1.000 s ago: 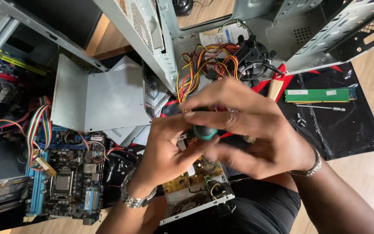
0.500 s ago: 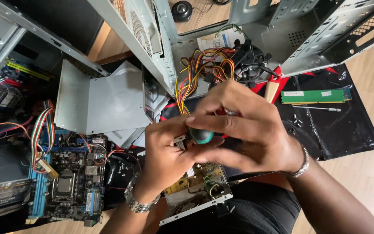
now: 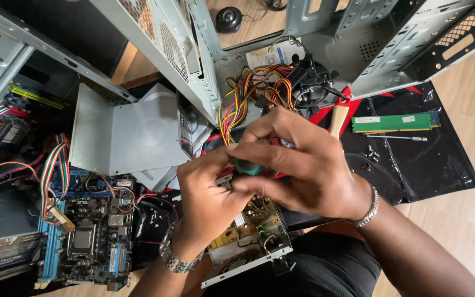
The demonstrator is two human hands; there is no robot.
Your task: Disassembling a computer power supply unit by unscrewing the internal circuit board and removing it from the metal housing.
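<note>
Hands meet over the open power supply board (image 3: 251,236): our right hand (image 3: 303,165) pinches a teal-handled tool (image 3: 247,166), our left hand (image 3: 207,195) curls its fingers against it, beside the motherboard (image 3: 86,231).

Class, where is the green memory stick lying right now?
In the head view, the green memory stick lies at upper right on the black plastic sheet, just above a thin screwdriver.

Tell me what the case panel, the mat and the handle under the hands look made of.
Case panel: bare sheet metal, dull grey, with punched vent holes.
Mat: thin black plastic film, glossy and creased.
Handle: teal, smooth, likely plastic or rubber; mostly hidden by the right hand and left hand.
</note>
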